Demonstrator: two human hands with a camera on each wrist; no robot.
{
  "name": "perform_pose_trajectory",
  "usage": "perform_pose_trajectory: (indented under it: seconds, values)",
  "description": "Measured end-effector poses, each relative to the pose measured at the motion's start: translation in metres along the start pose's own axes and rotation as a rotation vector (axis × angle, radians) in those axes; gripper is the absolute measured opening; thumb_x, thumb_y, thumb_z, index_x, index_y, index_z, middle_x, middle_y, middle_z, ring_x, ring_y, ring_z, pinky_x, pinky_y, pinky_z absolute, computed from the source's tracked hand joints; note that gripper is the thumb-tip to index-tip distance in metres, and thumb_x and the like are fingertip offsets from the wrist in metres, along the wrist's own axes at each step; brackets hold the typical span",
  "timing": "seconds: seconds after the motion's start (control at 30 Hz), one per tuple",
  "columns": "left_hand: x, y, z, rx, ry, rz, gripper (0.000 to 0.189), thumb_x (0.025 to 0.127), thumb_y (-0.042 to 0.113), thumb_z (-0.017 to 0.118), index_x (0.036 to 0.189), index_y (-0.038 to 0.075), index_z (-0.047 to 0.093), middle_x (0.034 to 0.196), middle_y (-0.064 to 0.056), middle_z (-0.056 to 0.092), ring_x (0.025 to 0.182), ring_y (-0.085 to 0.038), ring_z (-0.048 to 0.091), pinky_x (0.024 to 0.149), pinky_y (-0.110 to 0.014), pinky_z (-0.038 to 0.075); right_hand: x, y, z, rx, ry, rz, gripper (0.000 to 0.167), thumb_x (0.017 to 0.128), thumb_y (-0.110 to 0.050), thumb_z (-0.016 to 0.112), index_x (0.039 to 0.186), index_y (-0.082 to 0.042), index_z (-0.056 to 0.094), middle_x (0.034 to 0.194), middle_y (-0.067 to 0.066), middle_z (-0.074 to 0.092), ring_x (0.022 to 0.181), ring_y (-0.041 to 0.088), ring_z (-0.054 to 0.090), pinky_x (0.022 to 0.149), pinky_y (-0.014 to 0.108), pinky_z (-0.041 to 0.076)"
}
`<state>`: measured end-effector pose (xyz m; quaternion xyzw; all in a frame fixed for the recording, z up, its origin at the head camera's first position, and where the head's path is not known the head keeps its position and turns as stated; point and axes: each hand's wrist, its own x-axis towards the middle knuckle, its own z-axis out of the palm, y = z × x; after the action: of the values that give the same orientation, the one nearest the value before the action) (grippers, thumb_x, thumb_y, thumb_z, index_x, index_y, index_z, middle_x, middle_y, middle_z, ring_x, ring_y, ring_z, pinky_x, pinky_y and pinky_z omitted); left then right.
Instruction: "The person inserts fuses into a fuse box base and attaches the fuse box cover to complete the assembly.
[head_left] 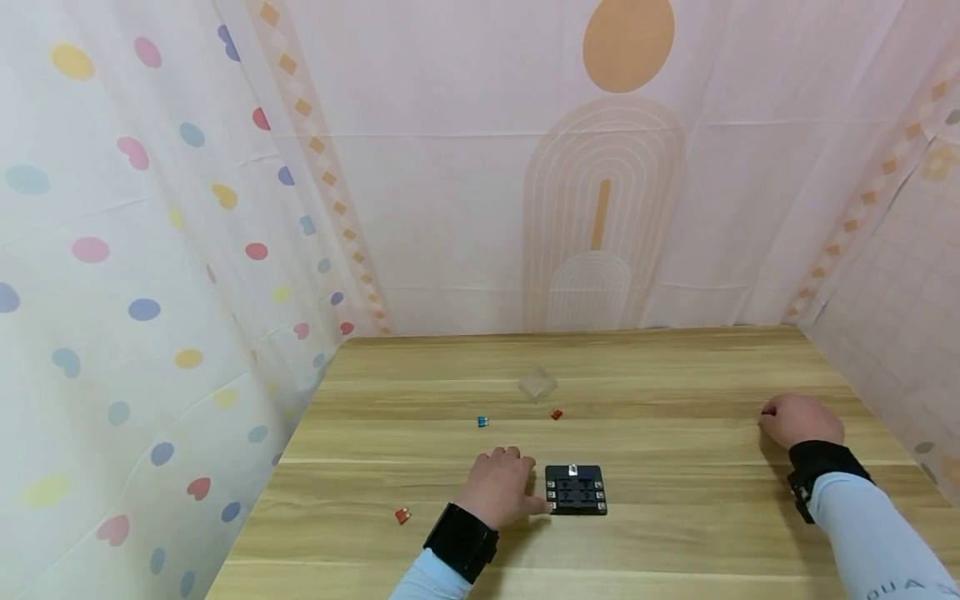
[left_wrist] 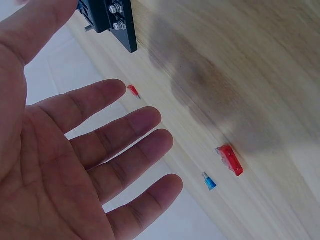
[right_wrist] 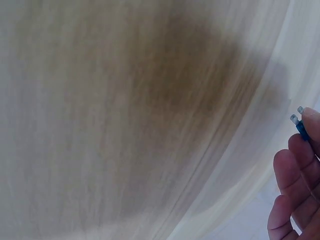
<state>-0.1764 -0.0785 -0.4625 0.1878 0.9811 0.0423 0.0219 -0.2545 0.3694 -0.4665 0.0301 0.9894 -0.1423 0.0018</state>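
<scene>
A black fuse block [head_left: 576,490] with metal screw terminals lies on the table, in front of the person. My left hand [head_left: 498,487] is just left of it, fingers spread and fairly straight, the thumb tip right at the block's left edge. Over the table's right side, my right hand [head_left: 802,421] pinches a blue blade fuse [right_wrist: 302,131] between thumb and forefinger, its metal prongs sticking out. That fuse is hidden by the hand in the head view. Beyond the left fingers lies another blue blade fuse [head_left: 483,422]. A red blade fuse [head_left: 403,516] rests left of the left wrist.
Farther back lie a second red blade fuse [head_left: 557,414] and a clear, square plastic cover [head_left: 537,384]. The wood-grain table [head_left: 675,383] ends at a hanging patterned cloth [head_left: 465,208] at the back and left, with another at the right.
</scene>
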Motion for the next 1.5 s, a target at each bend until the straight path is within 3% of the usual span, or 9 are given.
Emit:
perform_pose_trajectory:
  seconds: [0.77,1.2,1.5]
  values:
    - [0.001,0.001,0.0,-0.017,-0.009,0.0,0.063,0.072,0.057,0.082,0.114,0.011,0.072,0.106,-0.008,0.067,0.102,-0.027,0.061,0.086,-0.045,0.05,-0.003,-0.015,0.005,0.032,0.024,-0.079,0.02,0.087,-0.013,0.067,0.097,0.003,0.072,0.096,0.023,0.069,0.075,0.029,0.06,0.065,0.049,0.05]
    - [0.004,-0.002,0.001,0.01,-0.016,0.019,0.064,0.072,0.06,0.08,0.112,0.011,0.072,0.102,-0.007,0.066,0.098,-0.026,0.061,0.082,-0.043,0.051,-0.008,-0.026,0.011,0.058,0.094,-0.142,0.015,0.085,-0.012,0.068,0.091,0.0,0.075,0.087,0.018,0.07,0.067,0.023,0.058,0.055,0.039,0.045]
    - [0.004,-0.002,-0.001,0.021,-0.024,0.022,0.063,0.074,0.06,0.079,0.114,0.012,0.071,0.103,-0.006,0.066,0.097,-0.025,0.061,0.082,-0.043,0.051,-0.009,-0.033,0.014,0.056,0.11,-0.174,0.017,0.087,-0.012,0.066,0.094,0.001,0.074,0.09,0.02,0.071,0.072,0.029,0.062,0.058,0.044,0.048]
